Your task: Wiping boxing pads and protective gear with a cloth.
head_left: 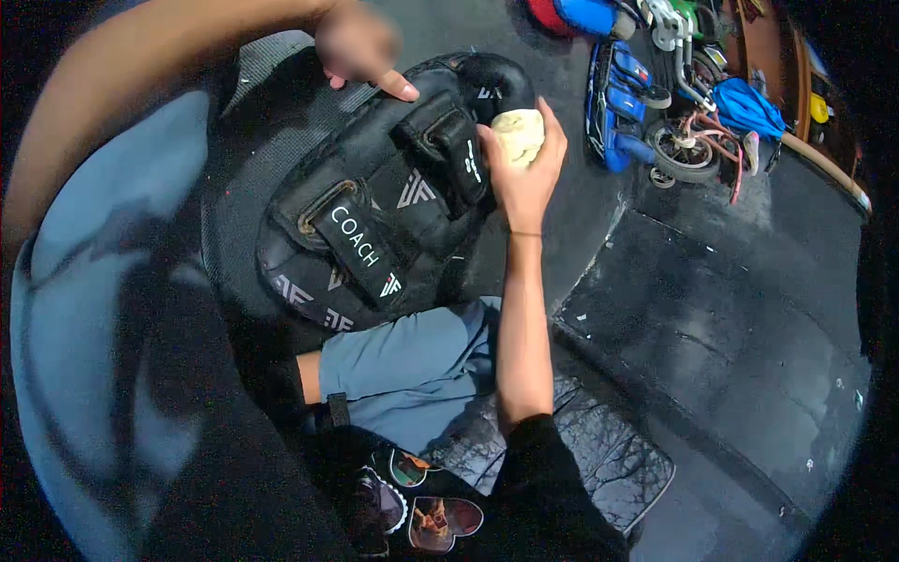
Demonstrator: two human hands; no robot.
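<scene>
A black padded strike shield (370, 201) lies in front of me, tilted across the view, with two strap handles and pale lettering and logos. My right hand (529, 183) is closed round a crumpled cream-yellow cloth (519, 136) at the shield's upper right edge. Across the top left reaches my left arm. My left hand (361, 47) is at the shield's far edge, its index finger stretched out onto the black cover; the hand's middle is blurred. It holds nothing that I can see.
My legs in blue-grey shorts (412, 365) are close by the shield. A dark patterned cushion (599, 459) lies beside my right arm. At the far right are a small bike (688, 155), a blue bag (618, 89) and blue cloth (747, 106) on dark flooring (721, 309).
</scene>
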